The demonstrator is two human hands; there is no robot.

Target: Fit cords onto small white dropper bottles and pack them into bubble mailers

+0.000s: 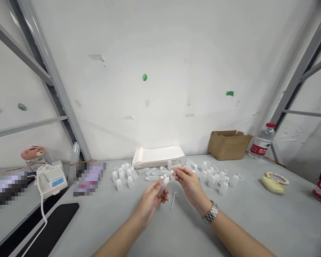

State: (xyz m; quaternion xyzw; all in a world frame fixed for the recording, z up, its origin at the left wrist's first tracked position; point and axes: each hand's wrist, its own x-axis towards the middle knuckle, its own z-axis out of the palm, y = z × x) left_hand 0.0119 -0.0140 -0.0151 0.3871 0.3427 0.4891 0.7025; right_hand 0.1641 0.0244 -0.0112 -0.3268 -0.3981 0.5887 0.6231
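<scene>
My left hand [150, 200] is closed around a small translucent plastic bottle [164, 184], tilted with its top toward the right. Close to the bottle's neck, my right hand [190, 184] pinches with thumb and fingertips. A small pale bit shows at those fingertips, too small to name. On the table just below the hands lies a thin white stick with a ring [172, 202] at its upper end. Behind the hands are several loose bottles and parts [153, 175]. Groups of capped bottles with looped straps stand to the left [130, 182] and to the right [223, 187].
A stack of white sheets or trays [160, 154] lies against the wall. An open cardboard box [227, 147] and a red-capped water bottle [261, 141] stand at back right. Toward the right lies a yellow item [273, 185]; at left are a white device [53, 180] and a black pad [59, 223].
</scene>
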